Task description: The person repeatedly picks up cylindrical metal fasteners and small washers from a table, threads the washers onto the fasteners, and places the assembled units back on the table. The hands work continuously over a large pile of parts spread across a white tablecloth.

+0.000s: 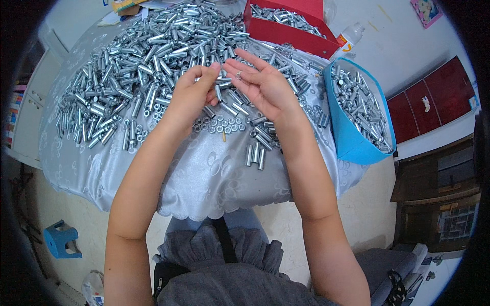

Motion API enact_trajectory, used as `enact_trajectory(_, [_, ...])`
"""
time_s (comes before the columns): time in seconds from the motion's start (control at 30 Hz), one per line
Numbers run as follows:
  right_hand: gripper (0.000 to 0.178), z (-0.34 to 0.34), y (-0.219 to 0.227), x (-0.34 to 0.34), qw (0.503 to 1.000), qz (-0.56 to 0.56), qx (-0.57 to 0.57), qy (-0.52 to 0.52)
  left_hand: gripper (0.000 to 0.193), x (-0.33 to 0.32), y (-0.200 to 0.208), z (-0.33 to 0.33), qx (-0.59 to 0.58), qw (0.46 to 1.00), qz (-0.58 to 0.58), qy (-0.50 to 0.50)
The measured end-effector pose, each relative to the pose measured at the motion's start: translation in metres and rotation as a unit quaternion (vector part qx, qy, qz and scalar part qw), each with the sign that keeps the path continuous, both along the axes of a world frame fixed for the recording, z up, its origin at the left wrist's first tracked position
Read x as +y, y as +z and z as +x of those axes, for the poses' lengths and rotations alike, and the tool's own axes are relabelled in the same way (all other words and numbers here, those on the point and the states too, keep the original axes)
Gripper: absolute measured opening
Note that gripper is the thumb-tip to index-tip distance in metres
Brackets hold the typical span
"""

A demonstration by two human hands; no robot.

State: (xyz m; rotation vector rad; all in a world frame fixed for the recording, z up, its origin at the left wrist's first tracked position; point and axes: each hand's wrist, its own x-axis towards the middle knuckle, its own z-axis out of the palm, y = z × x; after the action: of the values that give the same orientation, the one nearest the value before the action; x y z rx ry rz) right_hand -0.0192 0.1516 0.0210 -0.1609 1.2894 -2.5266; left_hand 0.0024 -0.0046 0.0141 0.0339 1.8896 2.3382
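Partly hidden behind the left hand [191, 92], whatever its fingertips pinch is too small to make out fully; it looks like one metal sleeve [223, 81] held between thumb and fingers, which are closed together around it. Beside it, nearly touching, the right hand [263, 86] lies palm up with fingers spread apart, a small nut [238, 75] resting on them. Both hover over a heap of silvery sleeves [148, 56] on a white tablecloth [204, 178]. A cluster of nuts [224, 124] lies just below the hands. A blue bin [352, 137] of parts stands to the right, a red box [296, 33] beyond, its far end cut off.
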Motion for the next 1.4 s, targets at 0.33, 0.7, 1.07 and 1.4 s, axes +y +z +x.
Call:
enact_trajectory(0.33, [0.055, 0.009, 0.006, -0.008, 0.994, 0.052, 0.098, 0.010, 0.028, 0.000, -0.004, -0.002, 0.010, 1.000, 0.022, -0.001])
enact_trajectory(0.7, [0.057, 0.014, 0.010, -0.011, 0.992, 0.085, 0.077, 0.048, 0.026, -0.001, -0.003, 0.000, 0.015, 0.999, 0.044, -0.017])
enact_trajectory(1.07, [0.050, 0.004, -0.006, -0.012, 0.994, -0.090, -0.019, 0.067, 0.031, 0.000, -0.005, -0.001, 0.041, 0.999, -0.012, 0.013])
enact_trajectory(1.4, [0.060, 0.013, 0.003, -0.019, 0.998, -0.057, -0.001, 0.041, 0.028, 0.003, -0.014, -0.004, 0.134, 0.983, -0.114, 0.050])
